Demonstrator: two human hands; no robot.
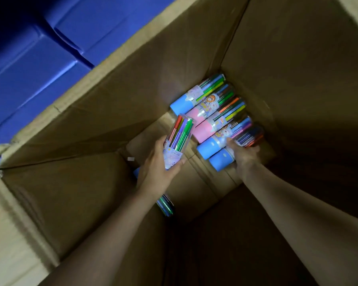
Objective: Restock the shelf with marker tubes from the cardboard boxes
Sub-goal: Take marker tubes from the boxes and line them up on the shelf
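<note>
Both my arms reach deep into a large cardboard box (95,124). My left hand (157,168) grips a clear marker tube (179,139) lifted off the box floor, coloured pens showing through it. Several marker tubes (213,108) with blue or pink bases lie side by side in the far corner. My right hand (243,154) is curled round the nearest tube of that row, a blue-based one (221,162). One more tube (165,205) lies on the floor, partly hidden under my left forearm.
Tall cardboard walls close in on all sides; the right side of the box is dark. A blue plastic crate (35,58) stands outside the box at the upper left. Bare cardboard floor flaps (196,182) show between my hands.
</note>
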